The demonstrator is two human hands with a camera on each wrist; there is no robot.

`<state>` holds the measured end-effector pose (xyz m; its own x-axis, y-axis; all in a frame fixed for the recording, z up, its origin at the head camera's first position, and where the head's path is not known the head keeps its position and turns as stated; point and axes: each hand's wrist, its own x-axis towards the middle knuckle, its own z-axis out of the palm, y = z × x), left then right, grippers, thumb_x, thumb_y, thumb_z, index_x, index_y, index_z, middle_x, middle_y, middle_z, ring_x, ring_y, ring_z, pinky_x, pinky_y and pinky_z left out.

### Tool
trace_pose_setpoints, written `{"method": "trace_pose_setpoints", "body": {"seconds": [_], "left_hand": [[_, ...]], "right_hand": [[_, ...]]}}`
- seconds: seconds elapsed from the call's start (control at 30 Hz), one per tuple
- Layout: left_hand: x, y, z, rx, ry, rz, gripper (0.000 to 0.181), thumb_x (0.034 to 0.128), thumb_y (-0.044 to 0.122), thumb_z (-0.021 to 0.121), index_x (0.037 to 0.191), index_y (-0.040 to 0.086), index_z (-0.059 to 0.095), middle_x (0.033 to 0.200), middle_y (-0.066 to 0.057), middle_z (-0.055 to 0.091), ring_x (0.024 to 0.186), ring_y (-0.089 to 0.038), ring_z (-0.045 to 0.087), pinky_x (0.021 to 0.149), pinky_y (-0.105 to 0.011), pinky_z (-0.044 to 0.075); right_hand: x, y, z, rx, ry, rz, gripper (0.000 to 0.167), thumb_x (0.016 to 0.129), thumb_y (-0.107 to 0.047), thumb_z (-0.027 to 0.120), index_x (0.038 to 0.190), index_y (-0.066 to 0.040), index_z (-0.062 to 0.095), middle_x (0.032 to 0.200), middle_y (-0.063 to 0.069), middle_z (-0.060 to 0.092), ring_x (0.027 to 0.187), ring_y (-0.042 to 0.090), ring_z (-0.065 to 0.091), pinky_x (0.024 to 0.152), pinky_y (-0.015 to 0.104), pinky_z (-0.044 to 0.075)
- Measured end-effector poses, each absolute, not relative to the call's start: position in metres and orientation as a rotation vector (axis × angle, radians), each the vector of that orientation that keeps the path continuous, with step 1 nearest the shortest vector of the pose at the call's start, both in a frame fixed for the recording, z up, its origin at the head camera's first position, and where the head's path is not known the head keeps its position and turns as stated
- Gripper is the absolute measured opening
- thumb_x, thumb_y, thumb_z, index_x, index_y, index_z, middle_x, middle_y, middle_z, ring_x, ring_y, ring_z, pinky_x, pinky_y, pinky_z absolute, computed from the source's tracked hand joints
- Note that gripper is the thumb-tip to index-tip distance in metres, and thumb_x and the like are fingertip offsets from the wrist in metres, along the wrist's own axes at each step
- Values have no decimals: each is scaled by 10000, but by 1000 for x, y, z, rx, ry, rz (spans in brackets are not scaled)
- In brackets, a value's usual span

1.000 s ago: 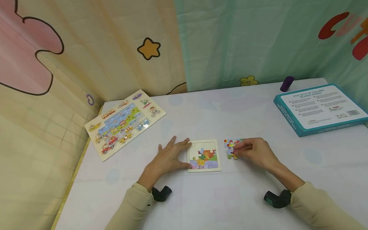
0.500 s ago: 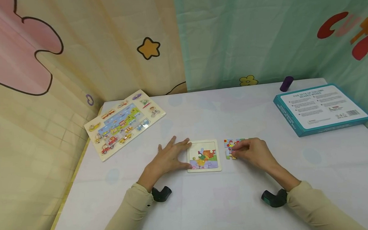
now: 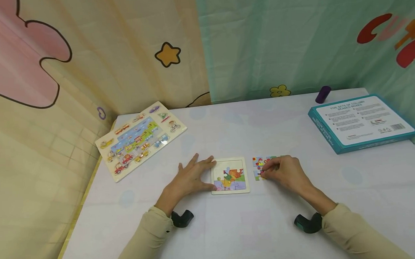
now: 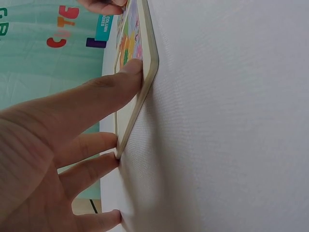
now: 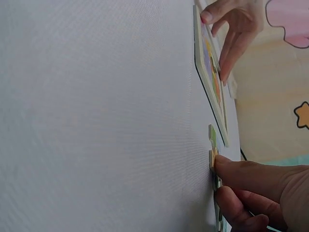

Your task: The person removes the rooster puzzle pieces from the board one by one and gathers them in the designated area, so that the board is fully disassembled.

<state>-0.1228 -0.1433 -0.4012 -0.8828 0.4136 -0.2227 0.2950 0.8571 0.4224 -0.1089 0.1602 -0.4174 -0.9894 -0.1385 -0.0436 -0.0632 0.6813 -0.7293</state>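
Note:
A small square puzzle tray (image 3: 230,191) with a pale frame lies on the table, with joined colourful pieces (image 3: 232,174) along its bottom and right. My left hand (image 3: 190,177) rests at the tray's left edge with fingers spread and its thumb on the lower left corner. To the right of the tray lie several loose puzzle pieces (image 3: 259,161), partly hidden by my right hand (image 3: 286,173). That hand pinches one puzzle piece (image 5: 211,158) between thumb and fingers, low among the others; the right wrist view shows its edge by the thumb.
A larger vehicle picture puzzle board (image 3: 140,141) lies at the back left. At the back right are a teal-edged flat box (image 3: 363,120) and a purple cylinder (image 3: 323,94). Printed curtains (image 3: 280,43) hang behind the white table.
My right hand has shifted slightly left, and the lower loose pieces by its fingertips have moved a little. My left hand and the tray have stayed put.

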Motion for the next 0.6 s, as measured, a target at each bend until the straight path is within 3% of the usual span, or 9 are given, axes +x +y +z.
{"method": "trace_pose_setpoints", "body": {"seconds": [0.37,0.6], "left_hand": [[-123,-143,-401,529,2721,549,834,705,379,881,1432,168,531,1553,53,367,1490,-353,120,1021,-801,76],[-123,-143,-401,527,2722,546,833,704,379,881,1431,167,532,1554,54,366,1491,-351,118,1021,-801,72]], "right_hand": [[-108,162,-420,-200,2839,-1193,67,792,-108,804,843,-79,770,748,-23,683,715,141,572,588,245,450],[-110,152,-415,-247,2844,-1241,108,798,-105,795,899,-69,777,735,-13,650,635,158,493,522,223,383]]}}
